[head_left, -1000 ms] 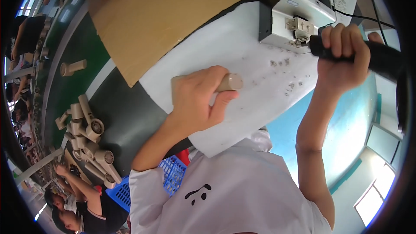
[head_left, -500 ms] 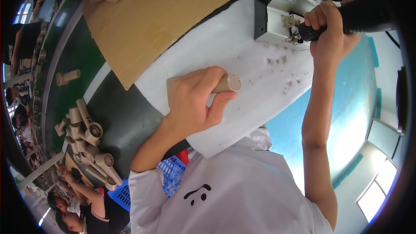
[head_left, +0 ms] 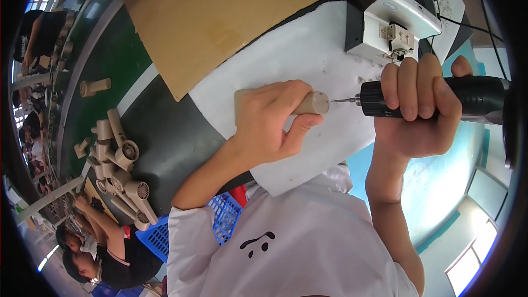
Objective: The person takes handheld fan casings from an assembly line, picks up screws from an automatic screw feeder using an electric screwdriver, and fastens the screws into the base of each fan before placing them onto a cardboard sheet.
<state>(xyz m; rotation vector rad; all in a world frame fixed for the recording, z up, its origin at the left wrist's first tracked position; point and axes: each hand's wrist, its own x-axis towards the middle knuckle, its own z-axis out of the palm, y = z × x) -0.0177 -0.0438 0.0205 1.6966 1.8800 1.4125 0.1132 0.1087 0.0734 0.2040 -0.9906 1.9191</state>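
Note:
My left hand (head_left: 269, 124) is closed around a beige tubular housing (head_left: 319, 103), like those of the handheld fans piled at the left. Its round end faces right, past my thumb and forefinger, and most of its body is hidden under my fingers. My right hand (head_left: 421, 113) grips a black electric screwdriver (head_left: 371, 99), lying level. Its thin bit (head_left: 344, 100) points left at the housing's round end, close to it; I cannot tell whether they touch or whether a screw is on the tip. Both hands are above a white foam sheet (head_left: 220, 91).
A white-and-black screw feeder (head_left: 379, 38) stands at the back right, with tiny screws (head_left: 363, 79) scattered before it. Brown cardboard (head_left: 231, 16) covers the far side. Beige fans (head_left: 132, 190) are heaped at the left, near a blue basket (head_left: 225, 214). Co-workers sit farther left.
My right hand has brought the screwdriver from the screw feeder toward me and left, up to the housing's end. The left hand keeps its grip; the whole view has shifted slightly.

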